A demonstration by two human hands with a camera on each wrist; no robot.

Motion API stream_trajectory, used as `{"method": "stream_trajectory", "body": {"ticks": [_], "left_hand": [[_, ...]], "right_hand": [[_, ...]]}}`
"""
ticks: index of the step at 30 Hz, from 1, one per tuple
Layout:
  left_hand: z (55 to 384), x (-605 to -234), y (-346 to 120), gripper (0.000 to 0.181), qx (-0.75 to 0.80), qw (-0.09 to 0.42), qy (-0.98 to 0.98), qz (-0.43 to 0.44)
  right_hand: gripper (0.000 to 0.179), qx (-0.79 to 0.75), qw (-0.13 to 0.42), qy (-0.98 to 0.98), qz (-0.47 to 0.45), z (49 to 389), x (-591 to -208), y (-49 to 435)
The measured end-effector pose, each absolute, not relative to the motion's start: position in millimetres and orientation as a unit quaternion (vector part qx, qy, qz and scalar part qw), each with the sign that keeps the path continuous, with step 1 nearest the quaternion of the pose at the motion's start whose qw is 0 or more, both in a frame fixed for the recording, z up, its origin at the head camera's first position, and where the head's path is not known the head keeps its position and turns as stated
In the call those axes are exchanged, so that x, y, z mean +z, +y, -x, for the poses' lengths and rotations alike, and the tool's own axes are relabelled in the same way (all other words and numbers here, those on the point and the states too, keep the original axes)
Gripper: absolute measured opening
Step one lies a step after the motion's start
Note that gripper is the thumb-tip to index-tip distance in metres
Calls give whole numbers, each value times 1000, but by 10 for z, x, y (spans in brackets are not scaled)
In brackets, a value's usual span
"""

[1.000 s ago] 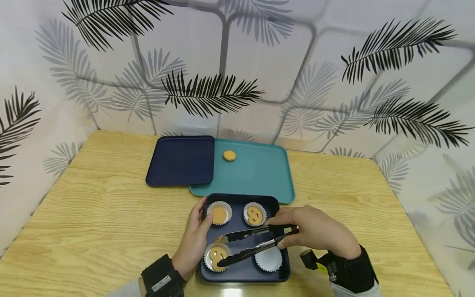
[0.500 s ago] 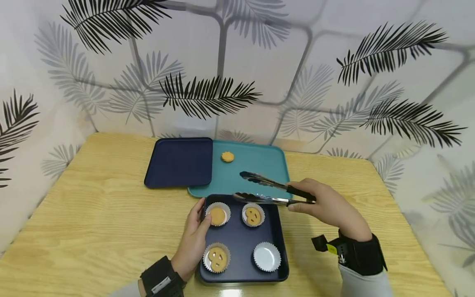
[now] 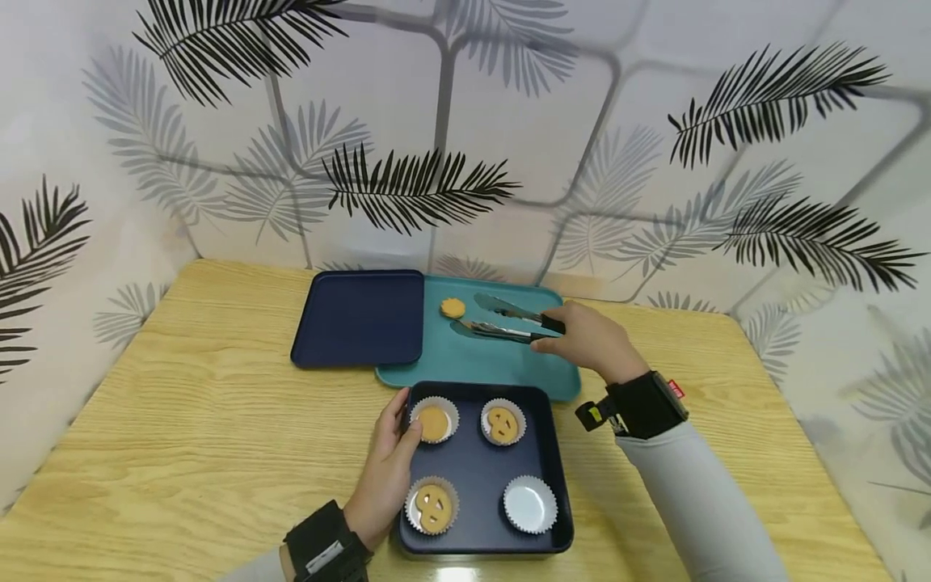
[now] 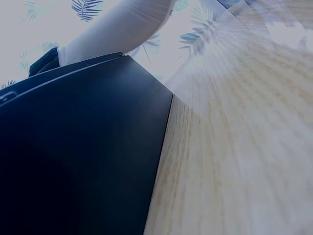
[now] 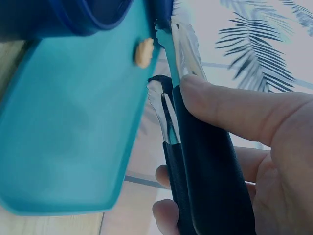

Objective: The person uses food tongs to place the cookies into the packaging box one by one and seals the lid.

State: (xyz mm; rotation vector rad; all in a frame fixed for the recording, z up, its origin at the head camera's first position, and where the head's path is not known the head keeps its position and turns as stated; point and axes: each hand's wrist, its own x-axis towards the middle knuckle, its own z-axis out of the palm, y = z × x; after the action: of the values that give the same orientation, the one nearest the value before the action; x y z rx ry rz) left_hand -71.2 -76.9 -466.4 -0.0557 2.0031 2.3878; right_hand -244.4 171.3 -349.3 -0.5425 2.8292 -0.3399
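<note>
My left hand [image 3: 381,477] holds the left wall of a deep dark blue baking pan [image 3: 480,469], thumb over the rim. In the pan stand several white paper baking cups. Three hold cookies: a plain round one [image 3: 434,423] and two with cut-out holes, one at back right [image 3: 503,424] and one at front left [image 3: 433,508]. The front right cup [image 3: 530,504] shows its bare bottom. My right hand [image 3: 589,339] grips black-handled metal tongs [image 5: 210,166], arms spread, over the teal tray [image 3: 509,368]. Just left of the tips lies a wavy-edged cookie [image 3: 452,308].
A flat navy tray [image 3: 360,319] overlaps the teal tray's left end. Both lie behind the pan on the wooden table [image 3: 204,404]. Leaf-patterned sheeting [image 3: 509,121] rises along the table's back edge.
My right hand has carried the tongs from over the pan's front left cup, back and up, to the teal tray beside the cookie. The left hand stays on the pan.
</note>
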Motion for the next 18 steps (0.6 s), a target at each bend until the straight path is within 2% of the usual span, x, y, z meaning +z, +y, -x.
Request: {"method": "stream_trajectory", "body": {"ticks": [7,18], "left_hand": [[720,-4655,-778,56,766,8,643,21],[705,-4652,-775,56,767,10,641,17]], "right_hand": [[67,-81,123,972,181,2607,-3528,1524],[66,-62,119,977,166,2688,-3592,1375]]}}
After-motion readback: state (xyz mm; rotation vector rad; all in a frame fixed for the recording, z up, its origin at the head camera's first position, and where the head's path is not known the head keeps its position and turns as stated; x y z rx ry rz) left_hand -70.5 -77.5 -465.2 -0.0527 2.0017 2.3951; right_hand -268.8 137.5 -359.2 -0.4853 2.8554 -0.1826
